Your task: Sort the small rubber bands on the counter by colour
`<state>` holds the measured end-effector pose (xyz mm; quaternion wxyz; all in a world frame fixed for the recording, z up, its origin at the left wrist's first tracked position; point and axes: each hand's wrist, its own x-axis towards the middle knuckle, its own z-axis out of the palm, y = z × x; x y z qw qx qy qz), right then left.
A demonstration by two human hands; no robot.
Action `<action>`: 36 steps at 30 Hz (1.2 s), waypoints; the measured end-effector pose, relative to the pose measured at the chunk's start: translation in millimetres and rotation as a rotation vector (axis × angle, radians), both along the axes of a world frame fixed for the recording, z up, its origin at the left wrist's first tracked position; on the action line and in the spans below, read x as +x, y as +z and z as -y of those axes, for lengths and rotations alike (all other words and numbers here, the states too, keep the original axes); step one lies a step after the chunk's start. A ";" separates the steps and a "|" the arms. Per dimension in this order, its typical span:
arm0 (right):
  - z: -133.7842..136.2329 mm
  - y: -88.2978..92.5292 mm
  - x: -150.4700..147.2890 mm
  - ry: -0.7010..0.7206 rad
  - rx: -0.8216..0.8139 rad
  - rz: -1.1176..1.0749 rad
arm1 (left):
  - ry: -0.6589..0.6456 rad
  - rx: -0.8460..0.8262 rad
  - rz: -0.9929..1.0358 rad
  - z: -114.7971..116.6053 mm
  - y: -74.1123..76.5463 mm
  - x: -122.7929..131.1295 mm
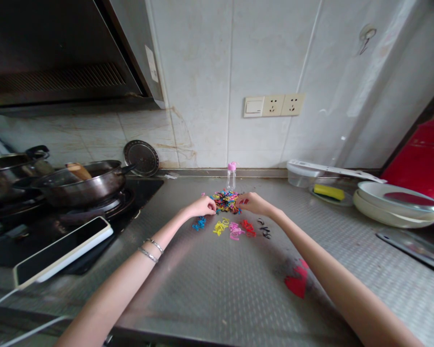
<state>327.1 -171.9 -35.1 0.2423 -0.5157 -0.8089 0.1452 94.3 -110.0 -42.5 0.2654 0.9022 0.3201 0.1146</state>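
Observation:
A mixed heap of small coloured rubber bands (225, 201) lies on the steel counter (217, 284). My left hand (203, 206) rests at the heap's left edge with its fingers curled in a pinch. My right hand (250, 202) touches the heap's right edge, fingers pinched too. What either pinch holds is too small to make out. In front of the heap sit sorted little piles: blue (199, 223), yellow (221, 226), pink (235, 230), red (249, 227) and black (264, 228). A small clear bottle with a pink cap (231, 176) stands just behind the heap.
A pan (80, 185) sits on the hob at the left, with a phone (62, 250) lying at the hob's front edge. At the right are stacked white plates (390, 205), a yellow sponge (328, 192) and a clear tub (301, 175). A red patch (297, 282) marks the counter.

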 end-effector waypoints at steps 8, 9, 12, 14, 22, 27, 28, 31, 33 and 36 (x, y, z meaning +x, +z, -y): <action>-5.1 -4.0 6.1 -0.023 0.017 0.024 | 0.024 0.053 0.034 -1.8 0.3 0.0; -5.7 -4.1 7.0 -0.028 0.022 0.029 | 0.032 0.058 0.045 -2.4 1.9 -0.5; -7.1 -3.7 9.6 -0.059 0.026 0.058 | 0.041 0.014 0.068 -5.1 8.7 -3.9; -7.5 -3.2 11.4 -0.084 0.024 0.095 | 0.045 -0.037 0.088 -7.4 13.5 -7.8; -3.9 -4.2 11.1 -0.092 -0.083 0.253 | 0.031 -0.046 0.042 -5.3 20.4 -34.7; -1.5 -6.8 6.3 -0.155 -0.112 0.309 | 0.038 -0.130 -0.057 3.4 20.7 -55.6; -1.5 -7.3 6.0 -0.160 -0.114 0.313 | 0.040 -0.148 -0.062 4.7 20.1 -58.5; -1.7 -8.6 6.4 -0.168 -0.111 0.321 | 0.038 -0.216 -0.091 7.2 16.8 -63.5; -2.0 -9.5 6.9 -0.163 -0.101 0.322 | 0.037 -0.254 -0.106 8.1 15.0 -64.4; -3.1 -11.3 7.2 -0.159 -0.086 0.324 | 0.035 -0.269 -0.077 9.0 15.9 -65.1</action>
